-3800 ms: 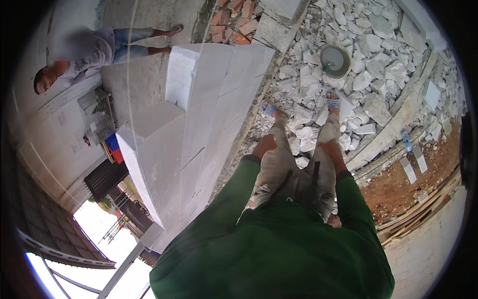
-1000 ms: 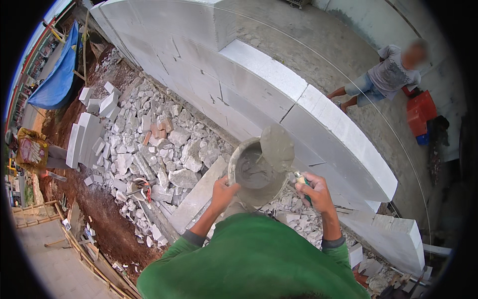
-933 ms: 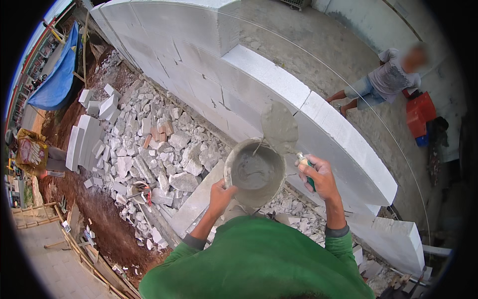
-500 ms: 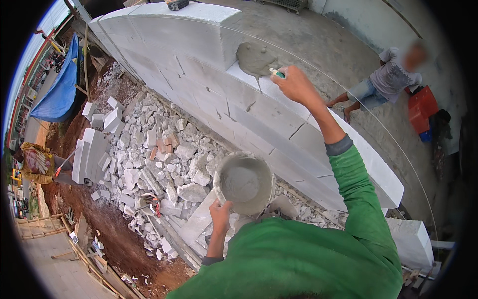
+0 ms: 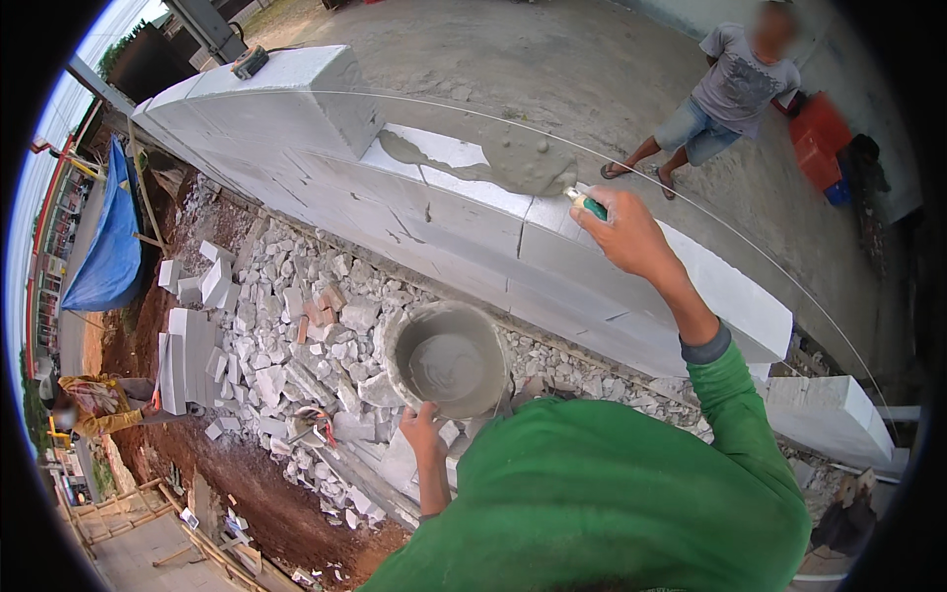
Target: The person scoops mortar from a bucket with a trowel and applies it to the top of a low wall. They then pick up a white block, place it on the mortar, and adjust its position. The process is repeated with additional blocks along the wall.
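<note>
My right hand (image 5: 631, 235) is closed round the green and white handle of a trowel (image 5: 590, 204), above the top of a white block wall (image 5: 493, 259). Grey mortar (image 5: 533, 163) hides the trowel's blade and lies in a thick patch, with a thinner smear reaching left toward a raised block (image 5: 266, 111). Low in front of me, my left hand (image 5: 425, 432) grips the rim of a bucket (image 5: 390, 363) with its fingers partly hidden. Wet grey mortar (image 5: 449, 363) sits inside the bucket.
A taut string (image 5: 681, 205) runs along the wall's far side. Broken block rubble (image 5: 296, 345) covers the ground left of the bucket. One person (image 5: 745, 84) stands beyond the wall; another (image 5: 104, 403) is by stacked blocks (image 5: 187, 360). A tape measure (image 5: 250, 63) rests on the raised block.
My right hand has drawn the trowel rightward along the wall top, and the mortar now stretches in a longer strip. The view has shifted; my left hand keeps hold of the bucket.
</note>
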A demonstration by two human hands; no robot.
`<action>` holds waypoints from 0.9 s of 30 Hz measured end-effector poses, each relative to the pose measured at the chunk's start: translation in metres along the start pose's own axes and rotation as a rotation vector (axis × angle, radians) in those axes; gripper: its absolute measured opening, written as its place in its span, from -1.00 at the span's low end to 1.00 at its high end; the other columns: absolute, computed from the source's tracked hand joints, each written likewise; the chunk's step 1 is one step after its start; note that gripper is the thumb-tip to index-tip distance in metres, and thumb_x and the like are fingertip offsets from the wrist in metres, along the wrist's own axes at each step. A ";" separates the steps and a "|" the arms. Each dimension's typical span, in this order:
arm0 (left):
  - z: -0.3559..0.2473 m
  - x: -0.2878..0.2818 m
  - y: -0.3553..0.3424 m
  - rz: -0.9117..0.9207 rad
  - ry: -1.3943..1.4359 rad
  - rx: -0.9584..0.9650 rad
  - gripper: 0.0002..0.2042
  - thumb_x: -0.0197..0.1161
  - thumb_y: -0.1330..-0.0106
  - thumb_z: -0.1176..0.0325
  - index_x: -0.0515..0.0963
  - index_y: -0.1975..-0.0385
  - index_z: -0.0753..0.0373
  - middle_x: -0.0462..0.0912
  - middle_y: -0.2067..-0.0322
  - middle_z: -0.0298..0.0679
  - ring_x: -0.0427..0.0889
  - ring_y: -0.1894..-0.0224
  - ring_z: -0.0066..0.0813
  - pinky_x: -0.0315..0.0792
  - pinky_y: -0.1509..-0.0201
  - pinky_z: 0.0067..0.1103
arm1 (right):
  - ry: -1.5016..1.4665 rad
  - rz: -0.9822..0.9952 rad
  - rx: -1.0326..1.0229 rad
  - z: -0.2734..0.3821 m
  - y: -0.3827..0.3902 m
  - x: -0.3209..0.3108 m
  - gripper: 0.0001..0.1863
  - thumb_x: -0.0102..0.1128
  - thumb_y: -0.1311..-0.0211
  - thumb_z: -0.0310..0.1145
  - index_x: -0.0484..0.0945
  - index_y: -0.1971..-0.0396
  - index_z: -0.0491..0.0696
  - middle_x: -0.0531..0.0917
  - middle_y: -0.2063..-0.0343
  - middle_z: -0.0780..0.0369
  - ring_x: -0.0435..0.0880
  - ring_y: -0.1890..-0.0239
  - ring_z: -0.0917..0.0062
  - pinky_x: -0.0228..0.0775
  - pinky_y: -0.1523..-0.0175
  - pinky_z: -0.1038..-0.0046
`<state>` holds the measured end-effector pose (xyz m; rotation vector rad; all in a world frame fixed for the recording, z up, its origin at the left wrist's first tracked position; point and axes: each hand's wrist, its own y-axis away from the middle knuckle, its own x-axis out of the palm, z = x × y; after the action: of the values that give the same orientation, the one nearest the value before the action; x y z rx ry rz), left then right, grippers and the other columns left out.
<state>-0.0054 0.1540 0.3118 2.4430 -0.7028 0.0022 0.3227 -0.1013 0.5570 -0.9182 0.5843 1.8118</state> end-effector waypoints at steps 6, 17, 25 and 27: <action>0.000 0.023 0.013 -0.008 -0.016 0.004 -0.84 0.25 -0.17 0.59 0.46 0.27 0.33 0.64 0.34 -0.21 0.68 0.33 -0.41 0.72 0.24 -0.41 | 0.095 -0.039 0.018 -0.036 0.055 -0.029 -0.66 0.15 -0.41 -0.16 0.60 0.16 -0.18 0.67 0.45 -0.07 0.68 0.34 -0.02 0.46 0.18 0.06; 0.007 0.042 0.031 -0.009 -0.086 -0.006 -0.83 0.25 -0.18 0.55 0.42 0.28 0.32 0.57 0.32 -0.14 0.66 0.32 -0.28 0.68 0.31 -0.31 | 0.156 -0.202 0.009 -0.115 0.157 -0.073 -0.72 0.20 -0.39 -0.24 0.59 0.09 -0.14 0.70 0.33 0.01 0.70 0.32 0.04 0.50 0.22 0.15; 0.004 0.049 0.031 0.082 -0.091 -0.057 -0.81 0.24 -0.19 0.57 0.42 0.24 0.31 0.60 0.33 -0.19 0.67 0.34 -0.36 0.72 0.23 -0.35 | 0.187 -0.347 -0.041 -0.123 0.174 -0.063 -0.67 0.27 -0.35 -0.29 0.60 -0.02 -0.15 0.72 0.26 0.04 0.72 0.32 0.07 0.53 0.23 0.20; 0.007 0.048 0.030 0.106 -0.073 -0.049 -0.84 0.23 -0.18 0.58 0.45 0.26 0.30 0.62 0.36 -0.22 0.67 0.35 -0.41 0.72 0.29 -0.40 | 0.154 -0.418 -0.122 -0.114 0.159 -0.052 -0.66 0.26 -0.35 -0.28 0.60 -0.03 -0.15 0.72 0.27 0.04 0.71 0.33 0.07 0.53 0.24 0.19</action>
<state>0.0205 0.1065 0.3297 2.3668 -0.8547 -0.0623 0.2261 -0.2771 0.5281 -1.1741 0.3443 1.4197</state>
